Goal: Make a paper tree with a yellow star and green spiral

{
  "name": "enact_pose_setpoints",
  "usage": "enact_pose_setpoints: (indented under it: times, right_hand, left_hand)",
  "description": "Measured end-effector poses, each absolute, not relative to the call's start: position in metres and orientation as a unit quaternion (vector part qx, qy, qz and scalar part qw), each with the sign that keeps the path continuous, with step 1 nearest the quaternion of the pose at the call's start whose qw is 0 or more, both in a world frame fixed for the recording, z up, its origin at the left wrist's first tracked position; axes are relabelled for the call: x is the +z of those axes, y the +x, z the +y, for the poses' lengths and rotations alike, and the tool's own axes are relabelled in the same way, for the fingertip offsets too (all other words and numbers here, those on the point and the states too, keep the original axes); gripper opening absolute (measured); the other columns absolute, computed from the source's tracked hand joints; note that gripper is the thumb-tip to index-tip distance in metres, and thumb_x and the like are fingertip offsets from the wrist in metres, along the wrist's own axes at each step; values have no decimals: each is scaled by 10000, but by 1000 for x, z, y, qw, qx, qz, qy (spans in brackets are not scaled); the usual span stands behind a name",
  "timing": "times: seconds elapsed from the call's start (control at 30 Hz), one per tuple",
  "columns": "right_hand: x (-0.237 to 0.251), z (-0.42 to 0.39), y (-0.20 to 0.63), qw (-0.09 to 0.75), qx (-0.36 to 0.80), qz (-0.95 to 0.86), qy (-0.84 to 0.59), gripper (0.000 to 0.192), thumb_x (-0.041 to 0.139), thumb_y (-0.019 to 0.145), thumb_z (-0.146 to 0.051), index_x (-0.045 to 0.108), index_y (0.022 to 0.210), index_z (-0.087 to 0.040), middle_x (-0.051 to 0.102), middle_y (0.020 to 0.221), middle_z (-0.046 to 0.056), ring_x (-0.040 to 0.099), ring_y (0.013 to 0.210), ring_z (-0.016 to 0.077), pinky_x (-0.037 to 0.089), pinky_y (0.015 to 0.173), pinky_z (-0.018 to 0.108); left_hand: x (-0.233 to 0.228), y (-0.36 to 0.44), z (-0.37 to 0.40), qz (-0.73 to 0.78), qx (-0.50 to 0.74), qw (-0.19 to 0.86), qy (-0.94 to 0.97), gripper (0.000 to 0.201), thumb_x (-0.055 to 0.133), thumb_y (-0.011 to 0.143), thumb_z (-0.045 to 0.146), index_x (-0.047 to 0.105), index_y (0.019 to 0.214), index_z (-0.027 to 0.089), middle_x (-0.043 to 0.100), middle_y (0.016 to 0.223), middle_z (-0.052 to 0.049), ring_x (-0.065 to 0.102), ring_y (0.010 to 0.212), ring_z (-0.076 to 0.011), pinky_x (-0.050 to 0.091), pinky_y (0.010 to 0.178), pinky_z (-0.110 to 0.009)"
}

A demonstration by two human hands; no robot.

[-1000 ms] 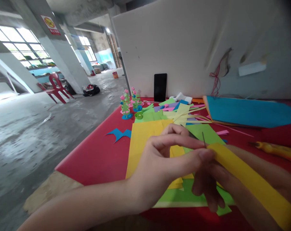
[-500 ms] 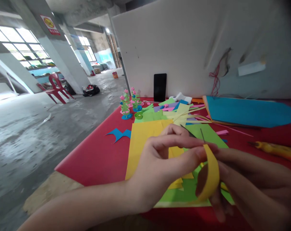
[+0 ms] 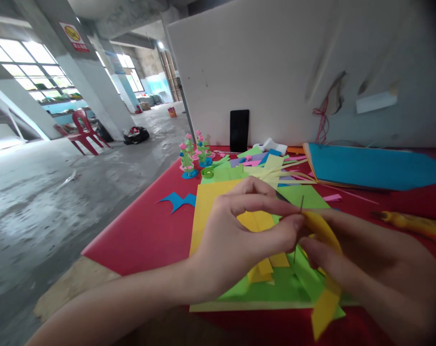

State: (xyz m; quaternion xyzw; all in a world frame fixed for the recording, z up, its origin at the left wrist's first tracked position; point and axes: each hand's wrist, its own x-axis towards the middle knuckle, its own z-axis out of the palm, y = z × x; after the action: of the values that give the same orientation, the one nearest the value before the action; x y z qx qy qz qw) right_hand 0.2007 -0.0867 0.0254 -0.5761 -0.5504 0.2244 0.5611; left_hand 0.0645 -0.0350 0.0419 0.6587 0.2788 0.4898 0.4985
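Observation:
My left hand [image 3: 239,235] pinches a thin dark needle-like tool [image 3: 301,204] between thumb and forefinger, with the end of a yellow paper strip [image 3: 324,288] caught at it. My right hand [image 3: 369,269] grips the same strip just right of the tool; the strip arches over its fingers and hangs down toward the table's front edge. Both hands hover over yellow paper sheets [image 3: 211,206] and green paper sheets [image 3: 275,288] lying on the red table [image 3: 146,235].
Small paper trees [image 3: 194,154] stand at the table's far left. Loose coloured strips [image 3: 272,168], a blue paper stack [image 3: 376,166], a black phone [image 3: 238,130] against the white board and a yellow-handled tool [image 3: 412,223] lie behind. A blue cut-out [image 3: 178,201] sits left.
The straight yellow strip bent into a loop, then wrapped over my right fingers with its end hanging down. My right hand rose and closed in on the tool; my left hand shifted slightly up.

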Motion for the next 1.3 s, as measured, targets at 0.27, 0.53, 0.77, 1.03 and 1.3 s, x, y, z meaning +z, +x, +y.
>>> enact_pose_setpoints:
  times: [0.27,0.53,0.77,1.03,1.3]
  right_hand:
    - [23,-85,212,536,246,-634,-500,192,619,733,-332,662,878,-450,634,564,-92,569,435,75,460,386,75]
    - [21,-86,212,540,242,-612,-525,83,655,686,-357,693,750,-393,622,505,-85,538,373,89,425,312,106]
    - [21,-78,198,565,192,-567,-567,341,547,653,-582,713,600,-289,521,371,2,564,424,196,439,298,243]
    - [29,-84,207,535,199,-602,-559,224,593,684,-486,706,627,-302,608,462,-17,585,421,171,461,310,198]
    - [31,-89,214,517,223,-638,-525,67,635,720,-353,678,721,-404,675,610,-125,620,470,85,475,409,60]
  left_hand:
    - [41,62,-36,276,471,523,654,96,652,707,169,708,712,247,539,746,-2,536,746,-105,487,657,-210]
    - [40,62,-36,275,467,539,645,110,651,700,181,708,690,275,546,774,-5,547,682,-121,498,591,-245]
    - [40,60,-34,291,457,503,673,140,592,762,247,702,843,281,580,799,-16,540,809,-162,468,716,-279]
    - [40,61,-35,284,456,501,678,59,635,722,235,645,663,234,605,706,8,559,751,-153,452,671,-278]
    - [38,62,-35,283,459,493,682,77,636,710,200,630,648,245,619,703,12,578,731,-162,452,607,-284]
